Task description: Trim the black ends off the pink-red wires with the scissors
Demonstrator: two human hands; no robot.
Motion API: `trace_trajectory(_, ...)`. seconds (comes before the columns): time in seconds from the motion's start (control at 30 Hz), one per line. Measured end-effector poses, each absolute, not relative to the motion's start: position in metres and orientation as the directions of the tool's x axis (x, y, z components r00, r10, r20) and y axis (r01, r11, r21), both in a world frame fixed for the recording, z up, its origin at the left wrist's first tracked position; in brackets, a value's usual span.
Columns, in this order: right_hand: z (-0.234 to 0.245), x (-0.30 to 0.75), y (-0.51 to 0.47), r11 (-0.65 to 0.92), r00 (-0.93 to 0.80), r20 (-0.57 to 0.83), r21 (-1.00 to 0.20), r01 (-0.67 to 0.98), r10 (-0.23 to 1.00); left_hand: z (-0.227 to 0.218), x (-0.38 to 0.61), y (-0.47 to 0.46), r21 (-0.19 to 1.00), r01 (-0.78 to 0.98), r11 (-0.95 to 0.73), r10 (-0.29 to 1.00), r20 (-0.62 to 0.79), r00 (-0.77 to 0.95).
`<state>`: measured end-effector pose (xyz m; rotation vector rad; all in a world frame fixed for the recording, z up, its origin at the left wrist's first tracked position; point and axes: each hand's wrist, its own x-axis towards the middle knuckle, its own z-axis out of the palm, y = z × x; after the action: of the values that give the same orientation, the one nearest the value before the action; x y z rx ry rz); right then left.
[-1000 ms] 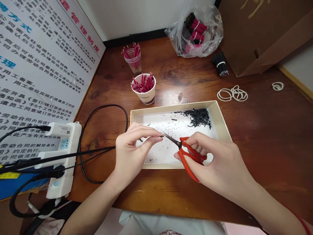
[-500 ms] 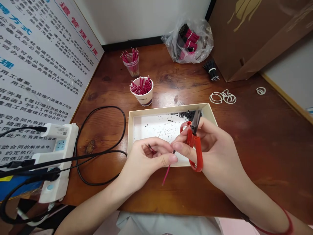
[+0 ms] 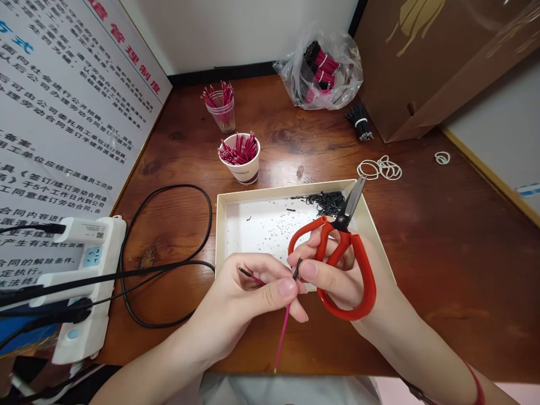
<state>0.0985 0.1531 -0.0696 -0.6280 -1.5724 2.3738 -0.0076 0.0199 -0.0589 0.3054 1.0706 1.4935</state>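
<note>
Head view: left hand [image 3: 253, 289] pinches pink wire [image 3: 282, 339] at black sleeve [image 3: 297, 270], tail toward desk [image 3: 455, 242]'s near edge. Right hand [image 3: 343, 279] holds scissors [image 3: 369, 275], fingertips beside sleeve. Risk: scissors swing, nick wire; loosened left pinch could drop second wire [image 3: 244, 272].

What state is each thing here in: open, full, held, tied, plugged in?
Left hand: pinching the pink wire
Right hand: gripping the scissors
Pink wire: held, lower end hanging free
Scissors: held, blades apparently closed
Box: open, black scraps inside
Paper cup: open, filled with wires
Clear cup: open, holding similar wires
Plastic bag: bundles inside
Black bundle: banded
White bands: loose
Power strip: plugs inserted
</note>
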Motion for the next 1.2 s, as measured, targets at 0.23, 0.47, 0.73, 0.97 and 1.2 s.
trace_trajectory(0.23,-0.0697,0.0985,0.1521,-0.453,-0.899,-0.219,-0.891,0.026,0.378,-0.0565,-0.0084,0.0195,0.741,-0.646,0.181,0.904,-0.383,-0.187)
trace_trajectory(0.47,-0.07,0.0997,0.1525,-0.561,-0.927,-0.202,-0.827,-0.011,0.316,-0.0543,-0.0081,0.018,0.693,-0.692,0.203,0.899,-0.412,-0.148)
trace_trajectory(0.73,-0.0708,0.1012,0.1512,-0.549,-0.908,-0.217,-0.836,-0.017,0.359,-0.0542,-0.0091,0.0187,0.688,-0.697,0.2,0.913,-0.388,-0.122)
trace_trajectory(0.97,-0.0679,0.1031,0.1506,-0.564,-0.92,-0.189,-0.825,-0.041,0.342,-0.0538,-0.0103,0.0202,0.72,-0.655,0.229,0.908,-0.4,-0.121)
trace_trajectory(1.2,-0.0677,0.1034,0.1533,-0.533,-0.911,-0.207,-0.846,-0.016,0.356,-0.0542,-0.0103,0.0203,0.741,-0.628,0.238,0.906,-0.403,-0.131)
